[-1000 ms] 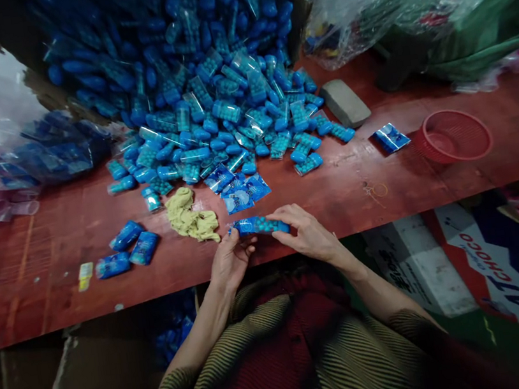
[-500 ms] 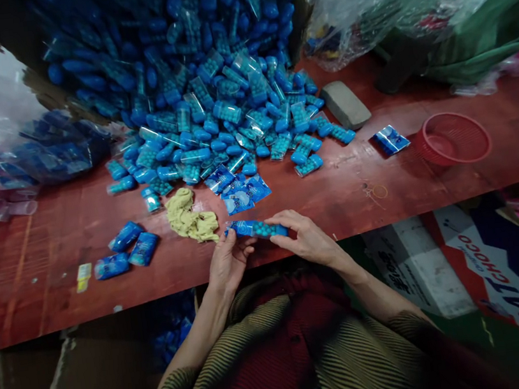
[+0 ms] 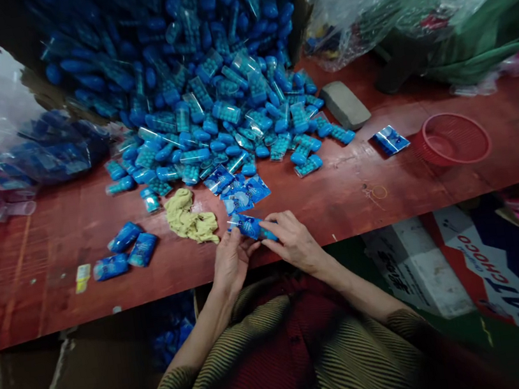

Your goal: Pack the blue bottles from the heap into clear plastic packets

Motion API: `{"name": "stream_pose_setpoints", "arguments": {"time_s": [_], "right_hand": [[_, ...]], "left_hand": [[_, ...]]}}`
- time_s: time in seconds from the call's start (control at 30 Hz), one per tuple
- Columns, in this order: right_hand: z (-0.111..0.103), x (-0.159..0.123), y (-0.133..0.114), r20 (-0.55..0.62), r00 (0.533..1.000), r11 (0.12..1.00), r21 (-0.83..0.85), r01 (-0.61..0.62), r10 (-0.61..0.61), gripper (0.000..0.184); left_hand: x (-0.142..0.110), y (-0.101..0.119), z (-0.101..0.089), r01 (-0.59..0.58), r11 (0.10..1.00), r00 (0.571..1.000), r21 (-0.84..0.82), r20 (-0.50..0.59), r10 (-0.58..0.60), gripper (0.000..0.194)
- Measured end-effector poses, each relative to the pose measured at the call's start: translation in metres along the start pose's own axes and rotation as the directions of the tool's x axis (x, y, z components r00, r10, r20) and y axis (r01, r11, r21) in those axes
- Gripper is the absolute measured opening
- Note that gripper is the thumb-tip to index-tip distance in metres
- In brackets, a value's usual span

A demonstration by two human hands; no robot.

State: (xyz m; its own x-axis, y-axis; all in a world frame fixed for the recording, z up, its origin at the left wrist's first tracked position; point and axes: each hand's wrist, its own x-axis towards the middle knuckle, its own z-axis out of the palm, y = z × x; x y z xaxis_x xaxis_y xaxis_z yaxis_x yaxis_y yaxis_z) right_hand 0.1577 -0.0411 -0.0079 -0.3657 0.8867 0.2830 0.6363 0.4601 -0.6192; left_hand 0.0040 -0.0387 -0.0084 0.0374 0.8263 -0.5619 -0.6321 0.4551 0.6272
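My left hand (image 3: 231,260) pinches the edge of a blue printed wrapper sleeve (image 3: 246,225) just above the table's front edge. My right hand (image 3: 297,240) grips the other end, its fingers on a small clear capsule bottle of blue beads (image 3: 271,234). Most of the bottle sits inside the sleeve; only its right end shows between my fingers. Just beyond lie several flat blue sleeves (image 3: 241,198). A crumpled yellow cloth (image 3: 190,220) is to the left of them. Farther left rest three sleeved bottles (image 3: 124,236).
A large heap of bead-filled bottles (image 3: 229,114) spills from a cardboard box at the back. To the right are a grey block (image 3: 346,105), a blue packet stack (image 3: 391,140) and a red basket (image 3: 452,140). Plastic bags stand at both sides.
The bottle has gone deeper into the sleeve, so fewer of its beads show. My right hand has moved left, closer to my left hand.
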Motion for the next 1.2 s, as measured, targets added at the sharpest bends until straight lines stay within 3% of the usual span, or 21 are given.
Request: {"name": "stream_pose_setpoints", "arguments": {"time_s": [0.1,0.23,0.3,0.4,0.5,0.6,0.7,0.87,0.97,1.07,1.2], "right_hand": [[0.017,-0.002,-0.006,-0.014,1.000,0.999,-0.046,0.020,-0.021,0.033],[0.023,0.000,-0.009,0.006,0.999,0.972,0.228,0.050,-0.053,0.035],[0.019,0.002,-0.007,0.016,1.000,0.909,0.416,-0.007,0.001,0.035],[0.012,0.004,-0.001,0.041,0.993,0.791,0.602,-0.110,0.107,0.043],[0.007,0.006,0.006,0.065,0.984,0.751,0.639,-0.167,0.164,0.058],[0.003,0.010,0.011,0.111,0.986,0.743,0.648,-0.167,0.124,0.063],[0.002,0.013,0.010,0.128,0.987,0.730,0.665,-0.155,0.093,0.058],[0.005,0.011,0.002,0.035,0.952,0.769,0.582,-0.266,0.304,0.038],[0.010,0.006,0.003,0.095,0.922,0.678,0.651,-0.343,0.376,0.030],[0.013,0.003,0.005,0.127,0.903,0.612,0.696,-0.377,0.411,0.027],[0.016,0.004,0.004,0.150,0.900,0.547,0.749,-0.374,0.410,0.026]], "left_hand": [[0.001,0.001,0.004,0.046,0.996,0.998,-0.075,-0.049,-0.050,0.029],[0.003,0.012,0.002,0.111,0.990,0.989,-0.092,-0.086,-0.119,0.015],[0.005,0.018,-0.002,0.159,0.984,0.986,-0.080,-0.035,-0.163,0.007],[0.008,0.022,-0.007,0.168,0.983,0.983,-0.076,0.081,-0.162,0.013],[0.011,0.021,-0.011,0.201,0.978,0.961,-0.055,0.206,-0.186,0.021],[0.012,0.015,-0.010,0.258,0.966,0.938,-0.028,0.248,-0.243,0.026],[0.011,0.007,-0.004,0.249,0.966,0.953,-0.062,0.195,-0.233,0.020],[0.004,-0.004,0.004,0.176,0.979,0.977,-0.103,0.144,-0.161,0.011],[0.002,-0.001,0.006,0.123,0.992,0.985,-0.038,0.130,-0.117,0.013],[0.005,0.008,0.009,0.045,0.996,0.998,-0.072,0.049,-0.042,0.016],[0.008,0.015,0.012,0.054,0.995,0.998,-0.079,-0.028,-0.057,0.013]]}}
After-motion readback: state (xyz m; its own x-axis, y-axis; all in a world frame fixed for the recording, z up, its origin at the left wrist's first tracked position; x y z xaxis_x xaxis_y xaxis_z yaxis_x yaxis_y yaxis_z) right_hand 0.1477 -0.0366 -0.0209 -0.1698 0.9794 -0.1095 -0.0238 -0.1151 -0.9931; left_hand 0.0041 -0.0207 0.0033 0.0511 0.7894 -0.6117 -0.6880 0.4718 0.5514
